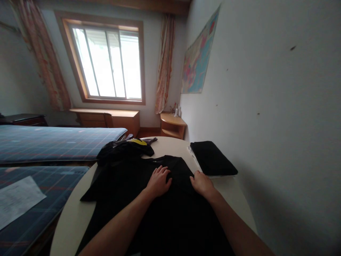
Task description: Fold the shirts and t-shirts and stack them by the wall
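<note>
A black T-shirt lies spread over the round table, its collar toward the far side and one sleeve out to the left. My left hand rests flat on the shirt's upper part, fingers extended and apart. At the shirt's right shoulder or sleeve, my right hand is closed on the edge of the fabric. Just beyond it sits a folded black garment with white material under it. Past the collar lies a bunched dark cloth item with a yellow patch.
The pale round table stands close to the white wall on the right. To the left are plaid mattresses with a sheet of paper on the nearer one. A wooden desk and corner shelf stand beneath the window.
</note>
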`<state>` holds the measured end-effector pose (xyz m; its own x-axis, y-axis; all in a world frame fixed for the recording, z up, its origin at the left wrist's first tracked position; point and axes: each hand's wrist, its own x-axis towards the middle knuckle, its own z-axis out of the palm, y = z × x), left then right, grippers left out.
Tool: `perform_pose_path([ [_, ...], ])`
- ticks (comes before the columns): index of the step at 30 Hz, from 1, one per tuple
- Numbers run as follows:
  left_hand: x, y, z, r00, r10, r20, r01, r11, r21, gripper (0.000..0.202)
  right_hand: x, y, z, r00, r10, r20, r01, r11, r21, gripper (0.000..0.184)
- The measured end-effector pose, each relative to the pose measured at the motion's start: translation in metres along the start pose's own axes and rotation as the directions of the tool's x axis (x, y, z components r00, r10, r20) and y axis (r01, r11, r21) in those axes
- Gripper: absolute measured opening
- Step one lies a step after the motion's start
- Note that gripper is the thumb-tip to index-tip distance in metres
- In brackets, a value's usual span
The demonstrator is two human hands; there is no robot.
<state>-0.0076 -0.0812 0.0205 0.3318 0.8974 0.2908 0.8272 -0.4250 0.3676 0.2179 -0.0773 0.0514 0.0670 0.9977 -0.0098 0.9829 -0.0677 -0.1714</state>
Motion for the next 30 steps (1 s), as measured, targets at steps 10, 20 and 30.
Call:
perform_pose_path([
  [10, -0.001, 0.002, -0.008, 0.990, 0.119, -0.080, -0.124, 0.990, -0.060, 0.020, -0.020, 0.003, -0.023, 0.990, -0.140, -0.014, 0.134, 0.906, 0.402, 0.045],
  [20, 0.003, 0.000, -0.010, 0.979, -0.159, -0.125, 0.109, 0.936, -0.336, 0.038, -0.055, -0.047, -0.024, 0.925, -0.356, -0.132, 0.371, 0.776, 0.510, 0.044],
  [30, 0.001, 0.001, -0.007, 0.974, -0.094, -0.205, 0.086, 0.995, -0.049, 0.032, -0.078, -0.045, -0.005, 0.900, -0.432, -0.054, 0.409, 0.797, 0.444, 0.052],
])
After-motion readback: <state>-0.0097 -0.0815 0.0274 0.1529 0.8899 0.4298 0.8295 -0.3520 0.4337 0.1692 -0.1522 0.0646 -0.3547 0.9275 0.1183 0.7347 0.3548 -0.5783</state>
